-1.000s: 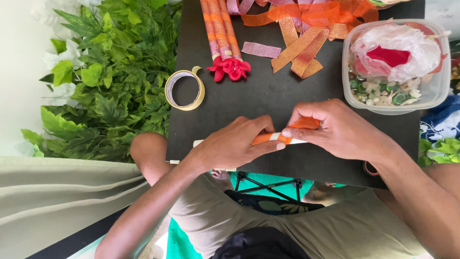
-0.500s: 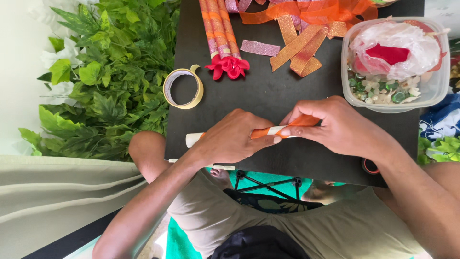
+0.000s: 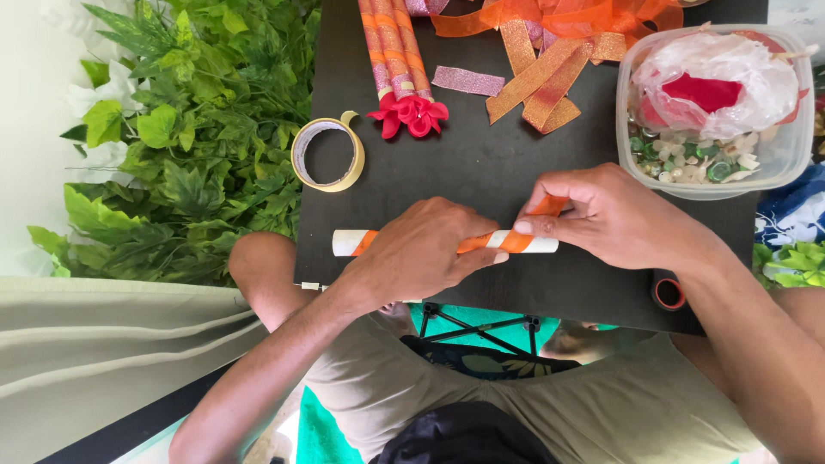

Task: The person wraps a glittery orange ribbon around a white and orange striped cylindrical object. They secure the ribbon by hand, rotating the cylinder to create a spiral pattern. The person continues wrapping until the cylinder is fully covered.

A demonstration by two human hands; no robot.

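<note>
Head view, hands: the left hand [image 3: 421, 253] wraps over the middle of a white tube [image 3: 351, 242], fingers curled around it; the right hand [image 3: 614, 215] pinches an orange ribbon [image 3: 546, 206] against the tube's right part, thumb and fingertips narrow.
Tube: lies flat, left to right, near the front edge of the black board [image 3: 481, 163], with slanted orange bands on it.
Nearby, left: a tape roll [image 3: 327, 155] lies flat, well apart from the tube, close to the board's left edge.
Nearby, behind: finished wrapped sticks [image 3: 391, 47] tipped with a red flower [image 3: 410, 113]; a pink glitter strip [image 3: 467, 81]; loose orange ribbon strips [image 3: 541, 77].
Nearby, right: a clear tub [image 3: 799, 146] of beads and a plastic bag stands just behind the right hand.
Edges: green leaves [image 3: 189, 146] crowd the left edge; a small dark spool [image 3: 669, 293] sits at the front right edge.
Open room: bare board between tape roll, flower and tube.
Hidden: the tube's middle is under the left hand; sticks and ribbons are cut off at the top; the tub's contents are hard to make out.
</note>
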